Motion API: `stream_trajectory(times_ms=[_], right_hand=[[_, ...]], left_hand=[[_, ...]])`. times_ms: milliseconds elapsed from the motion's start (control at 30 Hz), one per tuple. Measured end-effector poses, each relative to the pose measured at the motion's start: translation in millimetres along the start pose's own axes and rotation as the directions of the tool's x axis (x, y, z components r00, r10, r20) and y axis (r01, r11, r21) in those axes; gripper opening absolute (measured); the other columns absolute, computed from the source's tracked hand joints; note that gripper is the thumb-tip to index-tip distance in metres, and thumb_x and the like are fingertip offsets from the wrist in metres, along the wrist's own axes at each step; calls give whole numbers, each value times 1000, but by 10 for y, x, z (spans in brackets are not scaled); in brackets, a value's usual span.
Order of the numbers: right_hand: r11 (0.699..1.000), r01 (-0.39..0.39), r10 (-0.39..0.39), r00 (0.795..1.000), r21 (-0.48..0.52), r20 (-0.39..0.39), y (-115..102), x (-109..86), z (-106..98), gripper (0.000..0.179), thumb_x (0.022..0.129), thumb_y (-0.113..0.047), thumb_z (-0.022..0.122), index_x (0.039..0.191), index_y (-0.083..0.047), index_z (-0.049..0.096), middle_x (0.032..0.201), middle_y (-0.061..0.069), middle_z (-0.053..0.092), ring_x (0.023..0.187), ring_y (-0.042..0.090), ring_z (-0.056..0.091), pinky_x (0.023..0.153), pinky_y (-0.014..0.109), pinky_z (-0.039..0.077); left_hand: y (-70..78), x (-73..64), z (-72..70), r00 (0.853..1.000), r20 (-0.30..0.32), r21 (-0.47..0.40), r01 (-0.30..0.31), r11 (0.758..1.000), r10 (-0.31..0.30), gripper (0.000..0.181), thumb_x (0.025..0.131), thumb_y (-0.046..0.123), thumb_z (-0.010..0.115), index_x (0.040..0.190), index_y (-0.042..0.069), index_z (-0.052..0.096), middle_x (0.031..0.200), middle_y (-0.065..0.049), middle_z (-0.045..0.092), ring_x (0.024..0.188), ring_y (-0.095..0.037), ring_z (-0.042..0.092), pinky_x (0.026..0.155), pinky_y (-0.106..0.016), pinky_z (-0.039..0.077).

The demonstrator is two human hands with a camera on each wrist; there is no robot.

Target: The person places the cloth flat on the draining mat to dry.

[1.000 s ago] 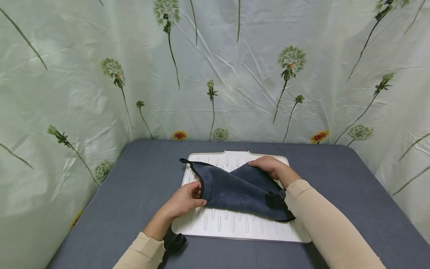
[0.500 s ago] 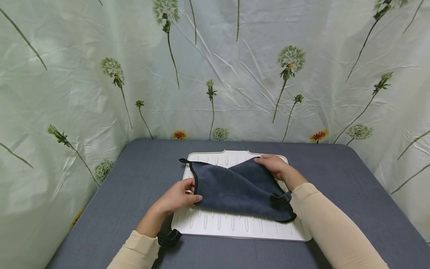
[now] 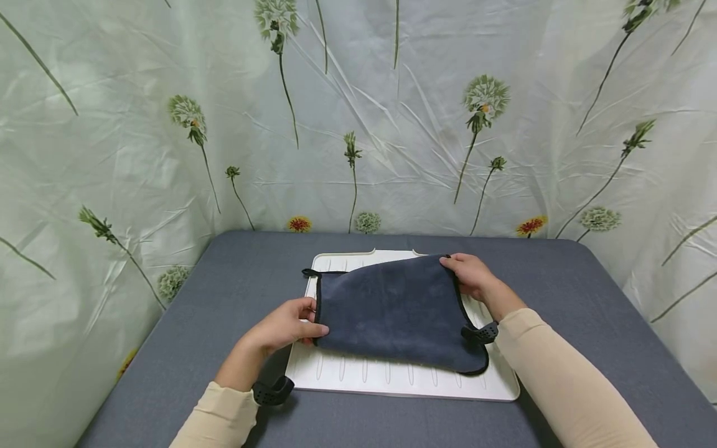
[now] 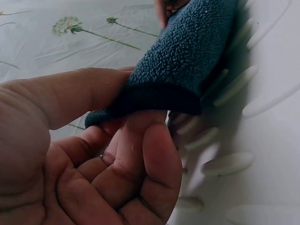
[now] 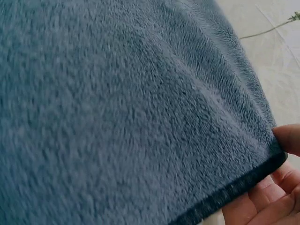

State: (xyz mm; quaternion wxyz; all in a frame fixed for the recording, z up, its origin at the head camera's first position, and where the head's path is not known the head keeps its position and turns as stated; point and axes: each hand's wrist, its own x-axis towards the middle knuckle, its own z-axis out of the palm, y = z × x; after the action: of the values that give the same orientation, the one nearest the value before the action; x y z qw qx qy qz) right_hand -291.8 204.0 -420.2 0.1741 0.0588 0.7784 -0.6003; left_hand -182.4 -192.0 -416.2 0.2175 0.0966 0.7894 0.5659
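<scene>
A dark blue towel (image 3: 392,311) with black edging and a small hanging loop (image 3: 309,272) at its far left corner spreads over a white ridged tray (image 3: 375,379). My left hand (image 3: 288,323) pinches the towel's left edge between thumb and curled fingers, as the left wrist view shows close up. At the far right corner, my right hand (image 3: 473,277) grips the towel, thumb on top and fingers beneath. In the right wrist view the towel's fuzzy face (image 5: 117,117) fills most of the frame. How far the towel is lifted off the tray I cannot tell.
The tray lies on a grey cloth-covered table (image 3: 252,267). Behind and beside the table hangs a pale curtain (image 3: 414,124) printed with flowers. Each wrist carries a black camera strap (image 3: 273,392).
My right hand has moved right and slightly away, pulling its corner out so the fold flattens. My left hand has drawn the left edge leftward, and the towel now lies more spread.
</scene>
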Motion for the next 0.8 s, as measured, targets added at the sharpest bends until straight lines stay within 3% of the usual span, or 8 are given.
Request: stream_trajectory(times_ms=[267, 467, 567, 667, 800], right_hand=[[1000, -7, 7, 1000, 0, -14, 73, -51, -56, 24, 107, -28, 55, 88, -14, 55, 79, -8, 58, 73, 7, 62, 67, 26, 54], [999, -23, 22, 1000, 30, 16, 122, -91, -67, 25, 107, -26, 54, 85, -14, 53, 76, -7, 55, 70, 7, 60, 64, 27, 53], [999, -23, 22, 999, 30, 23, 129, -123, -66, 20, 106, -26, 55, 96, -9, 58, 83, -6, 58, 75, 7, 62, 65, 26, 53], [1000, -29, 29, 998, -9, 47, 134, -176, -79, 27, 106, -30, 56, 112, -4, 60, 88, -6, 61, 76, 7, 63, 63, 25, 53], [996, -41, 47, 996, -74, 75, 155, -267, -89, 33, 105, -35, 56, 116, -4, 61, 87, -7, 65, 74, 6, 64, 60, 24, 52]], left_hand=[[-10, -10, -38, 999, 23, -21, 50, 999, -49, 34, 87, 6, 77, 105, -1, 49, 82, 0, 54, 66, -11, 59, 62, -27, 55], [-65, 65, -14, 994, 35, -89, 110, 990, -108, 46, 91, 14, 74, 123, -6, 49, 90, -2, 62, 72, -12, 64, 68, -29, 57], [-105, 163, 0, 989, 10, -162, 149, 976, -149, 48, 96, 22, 69, 129, -6, 49, 96, -3, 67, 78, -12, 68, 74, -31, 59], [-127, 268, -4, 981, -26, -218, 181, 959, -191, 51, 101, 31, 64, 133, -6, 50, 97, -3, 68, 80, -11, 69, 74, -29, 59], [-118, 384, -22, 968, -73, -260, 214, 942, -240, 56, 103, 42, 60, 134, -3, 52, 91, -1, 66, 75, -9, 66, 69, -27, 57]])
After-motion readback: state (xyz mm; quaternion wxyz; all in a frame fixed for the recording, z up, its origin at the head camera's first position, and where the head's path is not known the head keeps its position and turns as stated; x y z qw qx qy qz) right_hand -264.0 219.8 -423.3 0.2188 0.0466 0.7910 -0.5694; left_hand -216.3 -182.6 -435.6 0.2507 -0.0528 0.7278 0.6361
